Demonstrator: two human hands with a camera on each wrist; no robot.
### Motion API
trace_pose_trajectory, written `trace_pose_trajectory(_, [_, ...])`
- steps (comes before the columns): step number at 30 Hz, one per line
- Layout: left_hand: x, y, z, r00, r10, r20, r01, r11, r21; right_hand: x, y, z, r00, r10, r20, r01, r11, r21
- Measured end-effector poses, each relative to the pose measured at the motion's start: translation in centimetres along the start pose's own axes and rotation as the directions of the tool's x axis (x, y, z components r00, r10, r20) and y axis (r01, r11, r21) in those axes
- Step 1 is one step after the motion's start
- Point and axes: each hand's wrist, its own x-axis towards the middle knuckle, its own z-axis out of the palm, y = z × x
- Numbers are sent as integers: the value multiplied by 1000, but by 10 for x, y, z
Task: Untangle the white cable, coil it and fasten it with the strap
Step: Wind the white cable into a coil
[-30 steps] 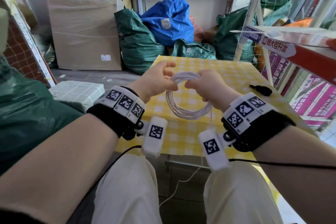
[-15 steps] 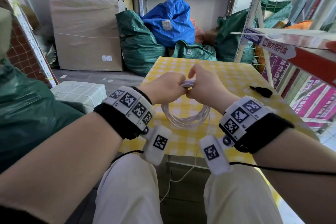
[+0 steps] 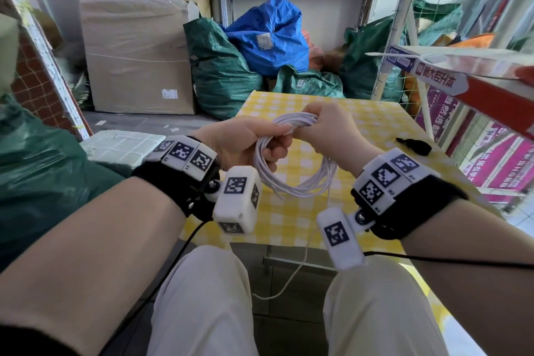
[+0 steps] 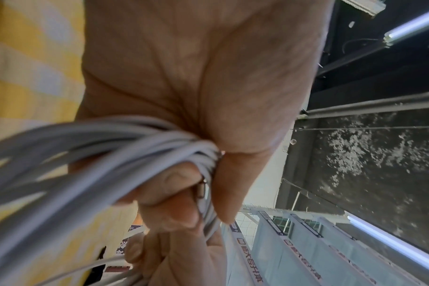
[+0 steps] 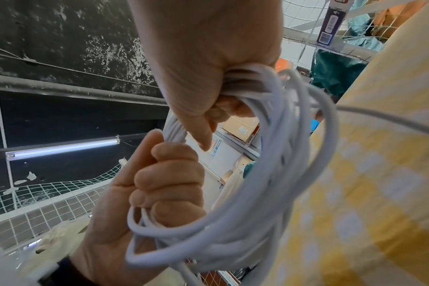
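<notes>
Since half a second ago my left hand [image 3: 245, 144] has rolled thumb-up, both it and my right hand [image 3: 326, 136] clamping the thin, springy white cable coil [image 3: 297, 182] above the yellow checked table [image 3: 375, 124]; light and slippery, I judge it best pinched at the bundled top.

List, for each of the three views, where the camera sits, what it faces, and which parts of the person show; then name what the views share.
Head: worn on the head, facing forward and down at the yellow checked table; shows both forearms, the knees, the left hand and the right hand.
Left wrist: along the left palm, which grips the white cable.
Right wrist: along the right hand, with the left hand's curled fingers opposite.
Shared: all three show the coil gripped by both hands.
</notes>
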Motion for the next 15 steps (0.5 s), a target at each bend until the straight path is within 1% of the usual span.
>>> trace_pose_trajectory(3, [1, -5, -3, 999, 29, 38, -26, 997, -75, 1, -3, 0, 1000, -3, 24, 2, 999, 33])
trace_pose_trajectory(5, [1, -7, -4, 998, 28, 54, -24, 996, -84, 0, -4, 2, 998, 0, 58, -2, 999, 40])
trace_pose_trajectory(6, [2, -7, -3, 999, 26, 37, -24, 998, -60, 0, -4, 3, 997, 7, 79, -10, 999, 30])
trace_pose_trajectory(8, [4, -6, -2, 998, 42, -50, -39, 996, 75, -1, -2, 5, 992, 43, 119, -43, 999, -2])
trace_pose_trajectory(9, [5, -4, -1, 990, 77, -118, -56, 983, 174, -1, -1, 5, 989, 72, 132, -70, 997, -23])
trace_pose_trajectory(10, [6, -3, 0, 973, 135, -188, -79, 957, 278, -1, 0, 6, 984, 106, 141, -101, 994, -44])
trace_pose_trajectory(12, [8, 0, 1, 910, 295, -290, -136, 876, 463, 0, 3, 6, 971, 183, 156, -176, 983, -58])
trace_pose_trajectory(13, [9, 0, 0, 873, 377, -308, -155, 815, 558, 1, 3, 6, 962, 220, 164, -214, 975, -53])
trace_pose_trajectory(14, [11, 1, 0, 839, 454, -301, -155, 729, 667, 1, 3, 5, 952, 253, 172, -248, 968, -50])
trace_pose_trajectory(15, [11, 2, 0, 807, 527, -266, -143, 611, 778, 2, 4, 5, 943, 280, 180, -275, 960, -50])
